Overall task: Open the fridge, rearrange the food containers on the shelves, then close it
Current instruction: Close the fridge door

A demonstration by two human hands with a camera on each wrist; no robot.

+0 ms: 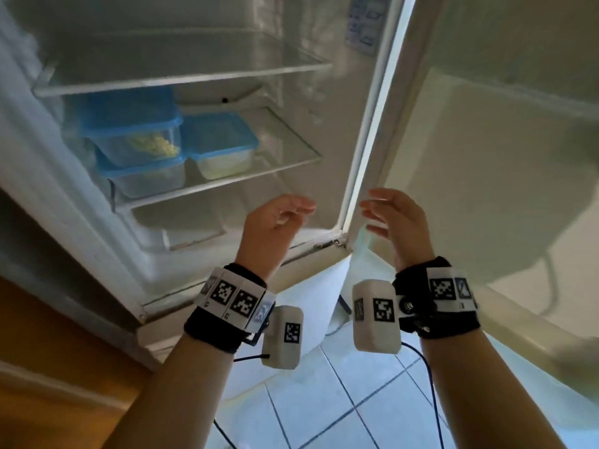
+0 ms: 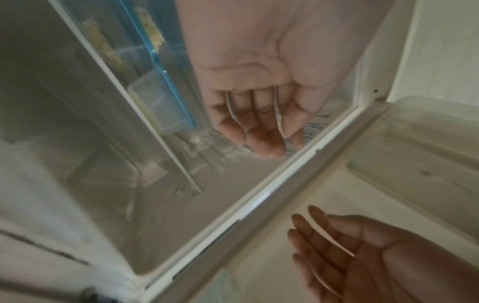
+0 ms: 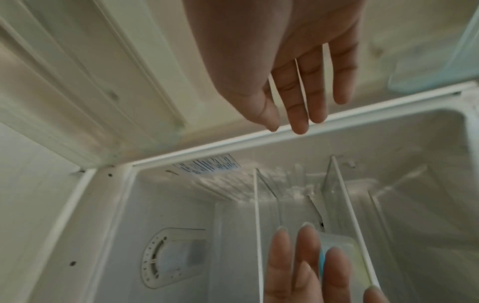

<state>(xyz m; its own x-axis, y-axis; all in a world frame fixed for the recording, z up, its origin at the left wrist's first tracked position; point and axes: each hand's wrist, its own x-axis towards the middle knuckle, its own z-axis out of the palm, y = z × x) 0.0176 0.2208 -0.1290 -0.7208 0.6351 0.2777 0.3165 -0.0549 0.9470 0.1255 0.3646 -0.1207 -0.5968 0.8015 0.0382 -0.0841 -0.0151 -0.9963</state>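
Observation:
The fridge stands open, its door (image 1: 486, 157) swung out to the right. On the middle glass shelf (image 1: 285, 163) sit three clear containers with blue lids: two stacked at the left, the upper one (image 1: 133, 131) holding yellow food and the lower one (image 1: 146, 176) under it, plus a third (image 1: 223, 147) beside them. My left hand (image 1: 285, 212) hovers empty below that shelf's front edge, fingers loosely curved. My right hand (image 1: 385, 215) hangs empty near the door's hinge edge, fingers relaxed. In the left wrist view the left hand (image 2: 259, 127) holds nothing; in the right wrist view neither does the right hand (image 3: 298, 98).
The top glass shelf (image 1: 194, 72) carries nothing I can see. A white crisper drawer (image 1: 181, 231) lies under the middle shelf. A wooden cabinet (image 1: 48, 367) stands at the left. Cables trail over the white floor tiles (image 1: 356, 400).

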